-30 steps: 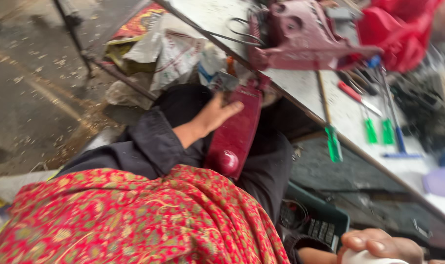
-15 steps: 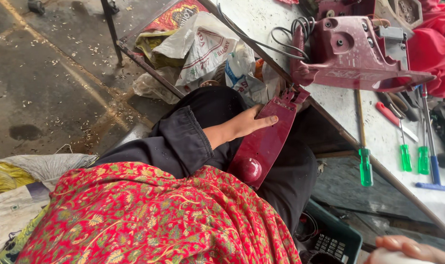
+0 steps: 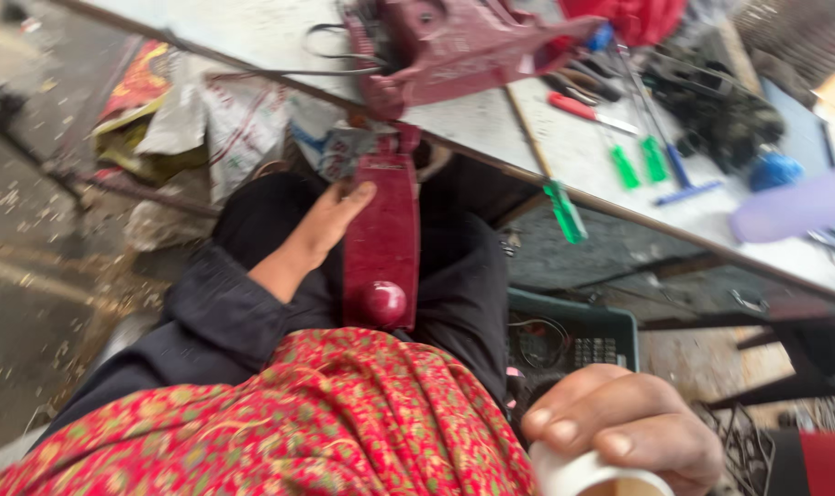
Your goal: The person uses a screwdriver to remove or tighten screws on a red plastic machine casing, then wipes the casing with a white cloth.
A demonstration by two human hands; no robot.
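Right hand (image 3: 633,427) risen into view gripping white cup (image 3: 587,476), left hand (image 3: 325,225) flat against maroon panel (image 3: 381,243), cluttered pale workbench (image 3: 527,129)

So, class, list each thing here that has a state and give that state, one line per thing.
left hand: open, fingers resting on the dark red panel.
dark red panel: lying lengthwise on the lap, round knob facing up.
right hand: closed round a white cup.
white cup: upright, held at the rim.
dark red housing: lying on the table, opened up.
green-handled screwdriver: lying flat, handle over the table edge.
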